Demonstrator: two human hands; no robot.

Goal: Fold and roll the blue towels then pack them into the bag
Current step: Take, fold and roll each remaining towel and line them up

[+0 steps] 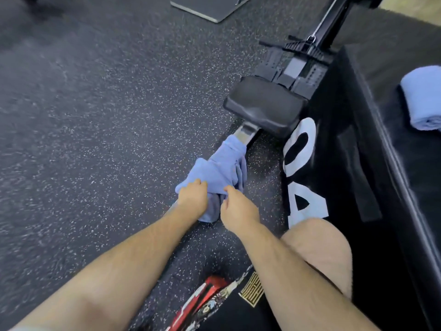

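2 bare forearms extend forward and downward, converging at the hands. Left hand (193,197): back up, fingers curled over the crumpled blue towel (222,163), gripping it. Right hand (238,209): just beside the left, fingertips curled, pinching the same towel. 1 bent knee sits beside the right forearm.

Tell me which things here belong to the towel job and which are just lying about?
For the job:
loose blue towel, gripped by the left hand and right hand
rolled blue towel, resting on the black box
No bag is in view.

Just lying about:
rower seat
metal rail that the loose towel lies over
grey mat
speckled floor
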